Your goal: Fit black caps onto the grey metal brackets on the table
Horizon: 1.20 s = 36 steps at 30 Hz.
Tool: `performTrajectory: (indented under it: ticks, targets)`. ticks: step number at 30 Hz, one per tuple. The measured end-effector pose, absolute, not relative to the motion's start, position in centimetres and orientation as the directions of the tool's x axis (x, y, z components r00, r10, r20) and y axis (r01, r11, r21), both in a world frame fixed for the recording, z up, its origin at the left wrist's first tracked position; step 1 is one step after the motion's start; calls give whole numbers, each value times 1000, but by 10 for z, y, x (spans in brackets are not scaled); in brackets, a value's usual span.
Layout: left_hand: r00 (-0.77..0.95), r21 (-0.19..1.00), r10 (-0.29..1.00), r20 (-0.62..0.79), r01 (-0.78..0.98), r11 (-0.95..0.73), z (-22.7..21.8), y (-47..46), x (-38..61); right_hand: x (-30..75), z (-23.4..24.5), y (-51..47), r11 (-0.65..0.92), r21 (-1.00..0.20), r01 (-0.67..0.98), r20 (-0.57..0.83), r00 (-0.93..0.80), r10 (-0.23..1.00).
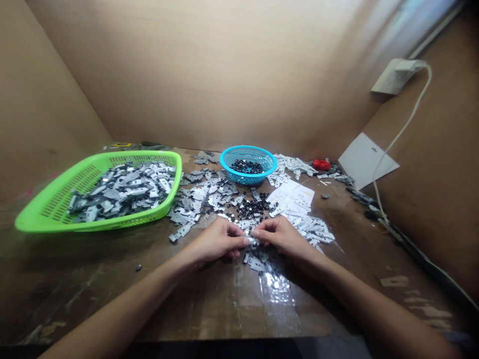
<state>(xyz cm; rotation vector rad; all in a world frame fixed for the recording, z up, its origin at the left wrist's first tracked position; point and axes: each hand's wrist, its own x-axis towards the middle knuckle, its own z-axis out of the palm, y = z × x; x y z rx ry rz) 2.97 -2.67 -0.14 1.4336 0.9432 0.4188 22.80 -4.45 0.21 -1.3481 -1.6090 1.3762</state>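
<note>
Between my fingertips is a small flat silver-grey piece (252, 240). My left hand (220, 239) pinches it between thumb and fingers. At its other end my right hand (282, 237) has thumb and forefinger pressed together; whatever sits in that pinch is too small to tell. Just beyond the hands lies a heap of small black round pieces (252, 207). Flat grey pieces (202, 194) are spread to its left, and more white-grey pieces (314, 230) lie to its right. A few flat pieces (256, 263) rest on the table below my fingers.
A green basket (173, 194) of grey pieces stands at the left. Behind the heap is a blue basket (248, 148) with black pieces. A white sheet (294, 193), a red object (321, 164) and a white card (368, 159) are at the right, near a hanging cable (409, 119).
</note>
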Motion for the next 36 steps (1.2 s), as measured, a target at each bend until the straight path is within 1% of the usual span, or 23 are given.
performTrajectory:
  ticks: [6, 10, 12, 16, 18, 20, 23, 25, 29, 32, 36]
  targets:
    - [545, 950, 788, -285, 266, 160, -2, -23, 26, 231, 1, -43, -121, -969, 218, -180, -279, 943]
    - [543, 950, 790, -285, 269, 158, 0, -23, 25, 232, -1, -43, -157, -966, 206, -220, -336, 916]
    - [544, 950, 788, -287, 266, 163, 2, -24, 26, 231, -1, -45, -123, -970, 208, -188, -332, 924]
    - [557, 957, 786, -269, 244, 154, 5, -24, 27, 226, 1, -49, -16, -968, 251, -82, -258, 963]
    - [561, 958, 784, -266, 243, 152, 4, -24, 27, 225, 0, -49, 4, -970, 244, -55, -235, 970]
    - [563, 956, 778, -278, 242, 166, 2, -23, 27, 226, -2, -47, -39, -975, 218, -96, -257, 962]
    - [563, 951, 769, -303, 228, 208, -2, -23, 28, 230, -6, -43, -171, -972, 164, -216, -315, 924]
    - [565, 948, 762, -315, 223, 227, -3, -24, 28, 232, -8, -41, -205, -968, 143, -241, -321, 916]
    - [574, 944, 751, -327, 241, 227, -3, -25, 28, 234, -9, -41, -189, -970, 155, -231, -330, 915]
    - [588, 951, 749, -304, 236, 200, 0, -25, 30, 234, -8, -42, -183, -971, 151, -227, -363, 904]
    - [604, 965, 754, -258, 196, 173, 5, -30, 33, 233, -2, -44, -85, -979, 183, -148, -364, 920]
